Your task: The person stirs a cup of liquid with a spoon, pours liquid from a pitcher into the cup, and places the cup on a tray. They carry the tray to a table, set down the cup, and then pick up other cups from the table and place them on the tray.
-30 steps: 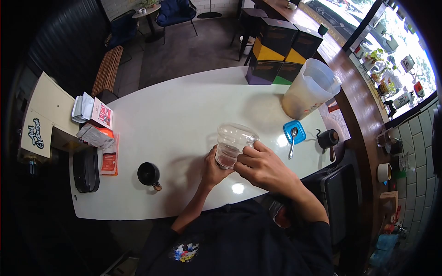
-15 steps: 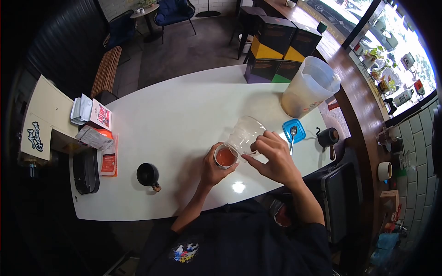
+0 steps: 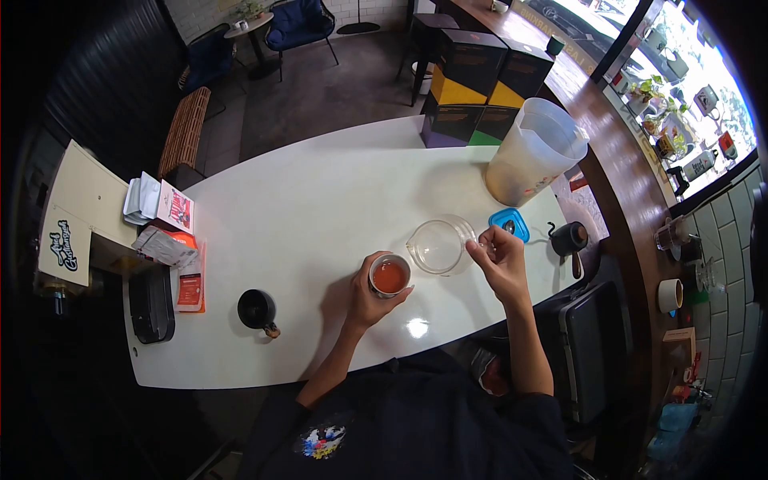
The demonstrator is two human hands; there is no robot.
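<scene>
Place: at the middle of the frame, on the white oval desk [image 3: 304,200], both hands work close together.
Left hand: the left hand [image 3: 364,298] wraps a small clear glass cup of reddish-orange drink [image 3: 390,275], fingers closed round its side; the cup stands upright on the desk.
Right hand: the right hand [image 3: 502,260] pinches the handle side of an empty clear glass jug [image 3: 438,245], fingers together on it. The jug looks upright with its base on the desk, though its clear wall makes that hard to be sure of.
Relation: jug just right of the cup, the two near but apart.
Right of the jug: a blue square lid [image 3: 512,224] with a metal spoon partly hidden behind the fingers, and a small black pitcher [image 3: 570,238] beyond it.
Upper right: a large frosted plastic measuring jug [image 3: 536,152] beside dark boxes with yellow bands [image 3: 474,76].
Lower left: a black funnel-like cup [image 3: 258,309]; packets and leaflets [image 3: 164,212] at the left edge.
Handling judgement: the full cup wants a level, steady grip and slow movement; the jug is best set flat before the handle is let go.
</scene>
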